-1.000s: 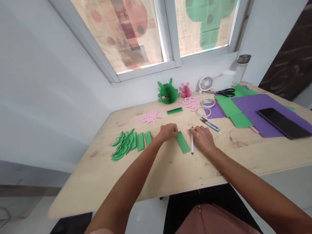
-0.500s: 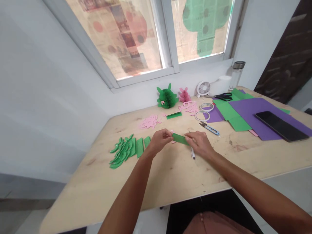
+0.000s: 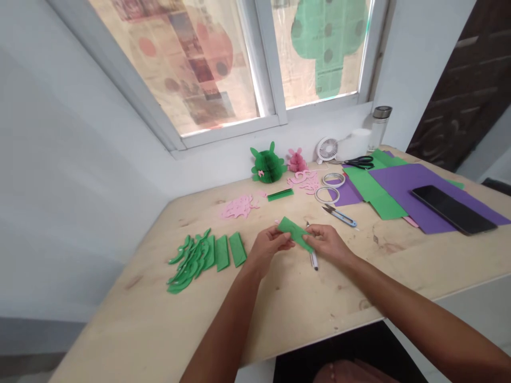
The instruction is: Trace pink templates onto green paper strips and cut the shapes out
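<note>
Between my two hands is a folded green paper strip (image 3: 294,232), tilted so its face shows. My left hand (image 3: 272,246) pinches its left end; my right hand (image 3: 325,242) grips the right end with thumb and fingers. Just below the strip and my right fingers, a white pen (image 3: 313,259) lies on the wooden table (image 3: 295,303). To the left of my left hand rest green paper rectangles (image 3: 237,249) and a heap of curved green paper cutouts (image 3: 191,260). A small pink scrap is partly hidden behind the strip.
Pink paper scraps (image 3: 241,206), a dark-edged green strip (image 3: 280,194), a green paper figure (image 3: 268,165) and a pink one (image 3: 296,159) lie toward the wall. On the right are tape rolls (image 3: 327,195), blue snips (image 3: 339,215), black scissors (image 3: 359,162), coloured sheets (image 3: 403,186) and a phone (image 3: 453,209).
The green strip has turned from a near edge-on pose to show its face, its right end lower. Both hands stay on it. The camera view has shifted slightly.
</note>
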Demonstrator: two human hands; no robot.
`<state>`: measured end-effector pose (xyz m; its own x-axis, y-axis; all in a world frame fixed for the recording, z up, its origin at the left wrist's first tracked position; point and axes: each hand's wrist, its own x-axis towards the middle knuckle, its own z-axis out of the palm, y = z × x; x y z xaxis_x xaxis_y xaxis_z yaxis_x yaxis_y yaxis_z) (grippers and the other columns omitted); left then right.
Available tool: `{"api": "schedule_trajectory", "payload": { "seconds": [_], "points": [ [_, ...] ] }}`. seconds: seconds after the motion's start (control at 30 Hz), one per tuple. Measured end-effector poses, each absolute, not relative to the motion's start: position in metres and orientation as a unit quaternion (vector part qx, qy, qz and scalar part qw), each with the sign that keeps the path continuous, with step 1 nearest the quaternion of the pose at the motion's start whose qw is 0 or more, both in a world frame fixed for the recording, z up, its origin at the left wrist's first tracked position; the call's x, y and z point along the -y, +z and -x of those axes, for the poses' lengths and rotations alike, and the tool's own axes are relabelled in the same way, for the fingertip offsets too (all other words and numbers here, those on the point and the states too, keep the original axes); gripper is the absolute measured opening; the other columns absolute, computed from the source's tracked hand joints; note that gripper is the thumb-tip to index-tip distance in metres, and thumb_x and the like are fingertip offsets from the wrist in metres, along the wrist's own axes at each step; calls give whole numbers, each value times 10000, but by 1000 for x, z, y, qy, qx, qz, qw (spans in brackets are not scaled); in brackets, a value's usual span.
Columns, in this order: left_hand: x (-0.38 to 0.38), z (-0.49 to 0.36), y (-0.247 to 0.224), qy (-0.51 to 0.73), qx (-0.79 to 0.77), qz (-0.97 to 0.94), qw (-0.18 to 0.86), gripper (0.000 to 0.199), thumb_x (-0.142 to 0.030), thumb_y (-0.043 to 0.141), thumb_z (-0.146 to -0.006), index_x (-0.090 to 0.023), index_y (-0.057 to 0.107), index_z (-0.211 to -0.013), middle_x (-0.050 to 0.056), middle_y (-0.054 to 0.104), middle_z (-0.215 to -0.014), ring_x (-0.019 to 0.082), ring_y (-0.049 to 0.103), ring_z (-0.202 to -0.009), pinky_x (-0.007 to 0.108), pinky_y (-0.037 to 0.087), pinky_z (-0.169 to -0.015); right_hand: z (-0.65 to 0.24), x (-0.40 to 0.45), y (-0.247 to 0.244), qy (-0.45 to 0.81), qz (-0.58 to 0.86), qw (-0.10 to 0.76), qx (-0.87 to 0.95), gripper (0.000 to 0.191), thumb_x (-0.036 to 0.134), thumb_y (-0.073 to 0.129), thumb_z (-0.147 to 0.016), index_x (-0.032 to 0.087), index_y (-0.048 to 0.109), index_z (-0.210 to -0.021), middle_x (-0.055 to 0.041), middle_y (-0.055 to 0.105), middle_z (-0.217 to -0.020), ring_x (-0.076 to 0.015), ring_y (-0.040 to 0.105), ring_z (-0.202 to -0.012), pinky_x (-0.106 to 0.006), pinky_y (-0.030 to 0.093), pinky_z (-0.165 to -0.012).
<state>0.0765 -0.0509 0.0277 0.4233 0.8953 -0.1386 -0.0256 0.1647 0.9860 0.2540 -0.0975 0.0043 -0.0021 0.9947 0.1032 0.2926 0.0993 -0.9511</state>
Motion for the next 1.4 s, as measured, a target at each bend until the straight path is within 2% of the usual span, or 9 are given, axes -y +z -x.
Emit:
{"api": "schedule_trajectory", "payload": {
  "seconds": [0.13, 0.23, 0.3, 0.43, 0.6, 0.83, 0.97, 1.13, 1.4],
  "points": [
    [49, -82, 17, 366, -420, -506, 659, 308, -384, 772, -615, -120, 657, -726, 75, 684, -629, 167, 649, -581, 276, 519, -604, -260, 96, 12, 371, 542, 458, 599, 229, 336, 508, -819, 152, 641, -785, -13, 640, -681, -145, 571, -623, -232, 401, -563],
    [45, -83, 11, 387, -432, -478, 660, 310, -385, 783, -599, -131, 645, -710, 66, 680, -606, 177, 656, -573, 282, 526, -580, -278, 93, 19, 250, 606, 441, 613, 244, 336, 483, -832, 168, 659, -815, -44, 689, -792, -181, 610, -735, -267, 433, -648],
    [44, -82, 7, 399, -436, -460, 663, 311, -380, 790, -593, -133, 637, -706, 65, 681, -604, 186, 665, -582, 284, 531, -573, -294, 92, 22, 141, 681, 387, 605, 235, 334, 496, -826, 183, 671, -869, -55, 703, -860, -196, 617, -767, -295, 438, -696],
    [44, -80, 4, 427, -432, -420, 674, 321, -373, 790, -607, -130, 624, -735, 67, 687, -624, 193, 683, -612, 286, 548, -597, -320, 92, 24, -45, 747, 184, 637, 254, 252, 521, -819, 172, 667, -1011, -111, 684, -998, -260, 585, -952, -345, 404, -791],
    [45, -77, 4, 454, -416, -369, 696, 288, -340, 773, -648, -137, 594, -746, 66, 695, -663, 195, 702, -679, 302, 566, -688, -327, 89, 21, -60, 770, 89, 629, 306, 318, 521, -840, 163, 640, -1077, -124, 659, -1014, -263, 562, -979, -334, 384, -787],
    [44, -78, 3, 475, -410, -318, 711, 271, -255, 789, -628, -153, 571, -751, 55, 698, -687, 200, 708, -755, 339, 556, -797, -342, 71, 11, 31, 783, 134, 606, 208, 295, 557, -784, 194, 666, -930, -78, 673, -903, -219, 597, -847, -267, 357, -623],
    [42, -79, 3, 483, -406, -295, 717, 253, -241, 787, -626, -143, 580, -734, 66, 701, -687, 200, 707, -735, 337, 558, -785, -348, 66, 10, 51, 787, 136, 600, 165, 302, 564, -735, 202, 658, -827, -38, 677, -771, -177, 583, -668, -247, 321, -535],
    [44, -79, 6, 502, -394, -274, 720, 200, -221, 746, -674, -144, 585, -764, 59, 705, -704, 190, 707, -735, 311, 558, -769, -347, 69, 13, 75, 796, 146, 583, 154, 315, 577, -685, 202, 644, -766, -30, 667, -699, -176, 575, -610, -246, 317, -501],
    [46, -82, 14, 527, -388, -247, 714, 208, -236, 724, -723, -156, 558, -821, 55, 701, -717, 205, 710, -788, 325, 550, -789, -336, 74, 27, 197, 744, 327, 549, 225, 356, 574, -661, 171, 634, -774, -43, 660, -705, -185, 593, -638, -261, 401, -563]
  ]
}}
